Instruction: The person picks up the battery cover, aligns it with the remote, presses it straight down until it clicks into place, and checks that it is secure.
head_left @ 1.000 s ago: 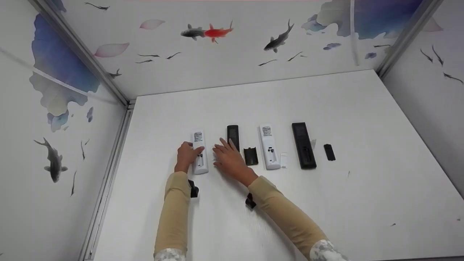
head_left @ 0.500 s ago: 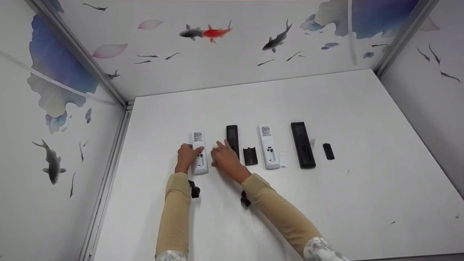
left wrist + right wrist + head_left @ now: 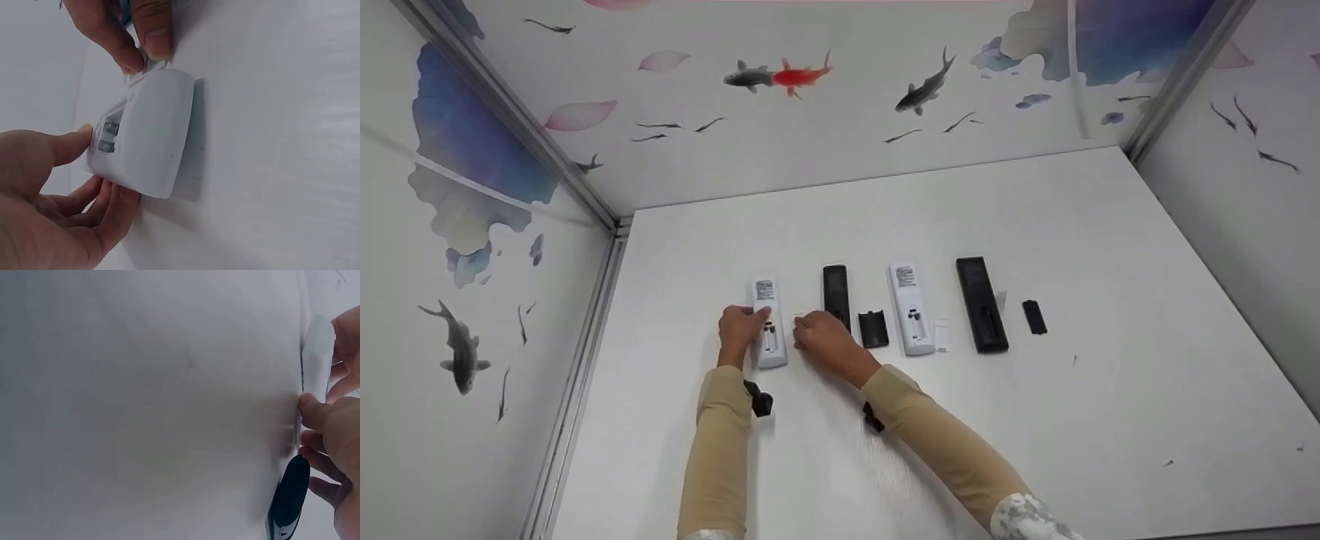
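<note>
A white remote control [image 3: 771, 354] lies face down with its battery compartment uncovered. Two battery ends [image 3: 111, 129] show inside it in the left wrist view. My left hand [image 3: 738, 330] grips the remote from its left side, thumb on top and fingers along the edge. Just to the right, my right hand [image 3: 829, 341] pinches a small white battery cover [image 3: 153, 66] between thumb and finger, close beside the remote. Much of the cover is hidden by the fingers. Past the right hand lies a black remote [image 3: 835, 289], its lower end partly covered by that hand.
Right of the hands lie a black battery cover [image 3: 874, 330], a second white remote [image 3: 906, 292] with a white cover [image 3: 942, 335], a larger black remote [image 3: 976, 289] and a small black cover [image 3: 1035, 317]. Printed walls enclose the white table [image 3: 1110, 435] at the back and sides.
My right hand's fingers, spread earlier, have curled and closed on the white battery cover, and the hand has shifted slightly left. The left hand keeps its hold on the white remote.
</note>
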`<state>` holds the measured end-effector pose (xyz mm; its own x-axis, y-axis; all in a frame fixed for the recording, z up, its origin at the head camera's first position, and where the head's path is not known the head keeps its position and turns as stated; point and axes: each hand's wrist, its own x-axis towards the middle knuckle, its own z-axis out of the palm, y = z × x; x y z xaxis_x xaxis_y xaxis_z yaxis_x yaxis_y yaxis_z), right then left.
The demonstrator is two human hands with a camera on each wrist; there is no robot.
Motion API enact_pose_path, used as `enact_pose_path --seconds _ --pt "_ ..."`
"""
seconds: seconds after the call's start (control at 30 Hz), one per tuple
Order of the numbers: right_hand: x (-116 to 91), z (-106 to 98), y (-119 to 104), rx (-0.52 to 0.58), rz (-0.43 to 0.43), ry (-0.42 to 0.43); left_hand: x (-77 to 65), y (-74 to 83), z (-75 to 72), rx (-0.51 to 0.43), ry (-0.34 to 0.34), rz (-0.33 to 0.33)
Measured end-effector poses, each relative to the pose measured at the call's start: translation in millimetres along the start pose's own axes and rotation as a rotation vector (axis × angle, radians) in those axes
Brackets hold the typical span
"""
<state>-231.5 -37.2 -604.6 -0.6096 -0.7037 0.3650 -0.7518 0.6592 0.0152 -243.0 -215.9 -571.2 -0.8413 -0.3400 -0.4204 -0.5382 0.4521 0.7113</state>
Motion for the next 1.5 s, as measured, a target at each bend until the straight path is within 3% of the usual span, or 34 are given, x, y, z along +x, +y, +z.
enact_pose_path --seconds 0.2,0.4,0.63,0.8,0.9,1.07,1.2,1.5 --pt "0.3 -4.0 -2.5 -0.165 -0.04 -0.026 3.4 -4.6 -3.4 -0.133 0.015 -0.048" --pt "-1.6 -3.9 -1.3 -0.112 0.015 -0.065 6.3 -11.2 -6.3 -0.275 0.006 -0.069" --pt "-1.4 -10.9 1.2 0.127 0.121 0.008 9.7 -14.1 -5.1 -0.342 -0.037 -0.048" --pt "2.3 -19.1 1.1 0.458 0.243 -0.07 8.4 -13.4 -2.8 -0.379 -0.061 -0.031" --pt "4.1 -20.9 1.2 0.602 0.333 -0.083 6.5 -13.0 -2.3 -0.414 -0.077 -0.018" --pt "7.1 -21.3 2.6 0.688 0.414 -0.04 3.7 -12.2 -3.0 -0.495 -0.113 -0.017" --pt "12.2 -21.4 5.7 0.722 0.41 -0.025 4.3 -10.3 -5.0 -0.523 -0.141 -0.023" --pt "26.2 -24.0 3.1 0.981 0.502 -0.016 1.8 -10.1 -2.8 -0.57 -0.155 -0.032"
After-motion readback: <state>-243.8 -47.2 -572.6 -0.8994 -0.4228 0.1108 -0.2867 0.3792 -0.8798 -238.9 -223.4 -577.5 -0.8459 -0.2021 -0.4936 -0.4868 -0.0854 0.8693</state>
